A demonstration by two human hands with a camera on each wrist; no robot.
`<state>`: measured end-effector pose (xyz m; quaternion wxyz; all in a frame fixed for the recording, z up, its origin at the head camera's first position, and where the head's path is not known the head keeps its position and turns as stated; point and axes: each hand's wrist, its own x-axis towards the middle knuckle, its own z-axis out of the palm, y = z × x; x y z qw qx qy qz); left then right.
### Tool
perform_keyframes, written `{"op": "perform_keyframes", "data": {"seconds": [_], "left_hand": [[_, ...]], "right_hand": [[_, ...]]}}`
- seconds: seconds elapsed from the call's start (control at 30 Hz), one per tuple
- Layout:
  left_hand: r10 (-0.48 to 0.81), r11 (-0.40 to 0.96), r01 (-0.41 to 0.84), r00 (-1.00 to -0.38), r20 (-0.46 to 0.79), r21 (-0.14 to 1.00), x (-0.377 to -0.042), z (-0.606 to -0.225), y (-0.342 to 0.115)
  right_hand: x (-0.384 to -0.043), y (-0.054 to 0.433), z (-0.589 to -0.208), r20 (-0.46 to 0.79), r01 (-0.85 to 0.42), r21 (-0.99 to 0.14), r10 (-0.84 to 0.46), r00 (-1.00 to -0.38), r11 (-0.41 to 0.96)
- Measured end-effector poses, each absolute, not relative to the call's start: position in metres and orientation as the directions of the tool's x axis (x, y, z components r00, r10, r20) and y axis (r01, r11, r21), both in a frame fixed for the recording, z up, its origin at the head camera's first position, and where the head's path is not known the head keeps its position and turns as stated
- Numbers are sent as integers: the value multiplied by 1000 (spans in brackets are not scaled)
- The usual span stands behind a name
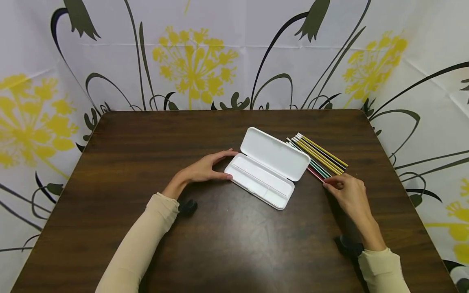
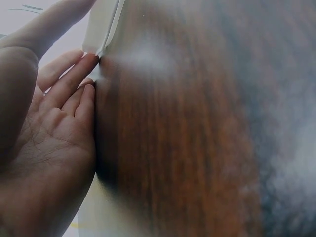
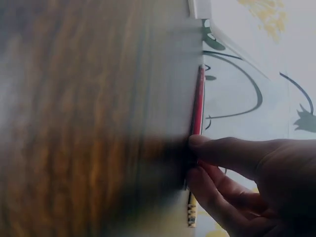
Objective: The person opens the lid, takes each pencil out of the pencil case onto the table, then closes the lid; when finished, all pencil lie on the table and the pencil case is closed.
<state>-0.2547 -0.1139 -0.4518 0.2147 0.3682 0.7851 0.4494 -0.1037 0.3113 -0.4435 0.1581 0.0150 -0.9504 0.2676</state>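
A white pencil case [image 1: 261,179] lies with its lid [image 1: 275,152] folded back, its tray bare. My left hand [image 1: 201,167] spans the case's left end, thumb at the near side and straight fingers at the far side. In the left wrist view those fingers [image 2: 74,81] touch the case's edge [image 2: 103,24]. My right hand [image 1: 349,193] pinches the near end of a red pencil [image 3: 197,106] between thumb and fingertips. Beside it lie several green pencils [image 1: 322,166] and several yellow and black pencils [image 1: 324,154], side by side, their eraser ends away from me.
All this stands on a dark brown wooden table [image 1: 146,138]. Behind and beside the table hangs a white cloth [image 1: 249,24] with yellow flowers and dark stems. A dark device [image 1: 188,207] sits under the left wrist, another [image 1: 349,246] by the right.
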Motion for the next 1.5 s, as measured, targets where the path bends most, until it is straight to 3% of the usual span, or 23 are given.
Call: {"op": "perform_keyframes", "data": {"seconds": [0.23,0.47,0.67,0.83,1.27,1.5], "left_hand": [[783,305,378,-622,-5,874,-250,-425,-110],[782,311,374,-624,-12,874,-249,-422,-111],[776,322,368,-631,-20,872,-247,-424,-114],[772,317,372,-636,-9,872,-251,-438,-115],[779,311,351,-627,-26,883,-243,-427,-112],[777,297,374,-629,5,878,-251,-445,-114]], "right_hand": [[-105,309,-433,297,-89,-507,77,-952,857],[-104,296,-403,345,-116,-561,104,-933,819],[-105,252,-403,367,-279,-542,-76,-927,793],[-108,216,-420,286,-347,-527,-222,-932,776],[-116,207,-424,218,-399,-468,-335,-917,789],[-129,213,-414,80,-397,-519,-419,-904,757]]}}
